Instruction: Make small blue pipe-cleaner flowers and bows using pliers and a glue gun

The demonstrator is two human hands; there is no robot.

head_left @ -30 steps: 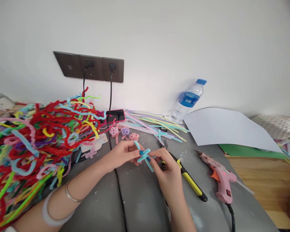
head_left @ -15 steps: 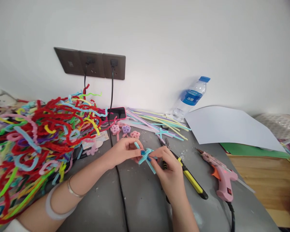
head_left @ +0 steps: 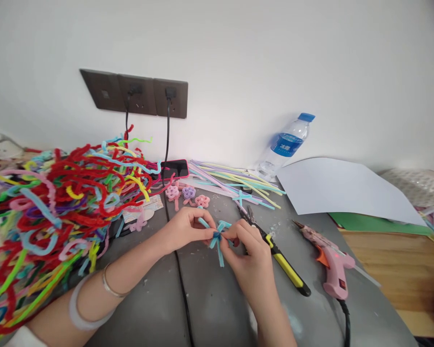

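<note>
Light-blue pipe cleaners (head_left: 221,255), crossed and twisted at their middle, are pinched between both of my hands above the grey table. My left hand (head_left: 190,225) grips the crossing from the left with thumb and fingertips. From the right, my right hand (head_left: 248,246) closes its thumb and index finger on the same piece; several ends stick out around the fingertips. Just beyond lie pink and purple pipe-cleaner flowers (head_left: 188,193). A second light-blue crossed piece (head_left: 241,196) rests farther back. Pliers with yellow-and-black handles (head_left: 289,270) lie partly behind my right hand.
A tangled heap of coloured pipe cleaners (head_left: 72,193) covers the left. Straight pastel pipe cleaners (head_left: 224,178), a phone (head_left: 176,169) and a leaning water bottle (head_left: 287,144) are by the wall. A pink glue gun (head_left: 334,270) and white paper (head_left: 343,188) lie right. A black cable (head_left: 181,284) crosses the table.
The pipe cleaners have turned within my fingers: the lower end, which slanted right, now points almost straight down. Both hands keep their pinch and have barely moved.
</note>
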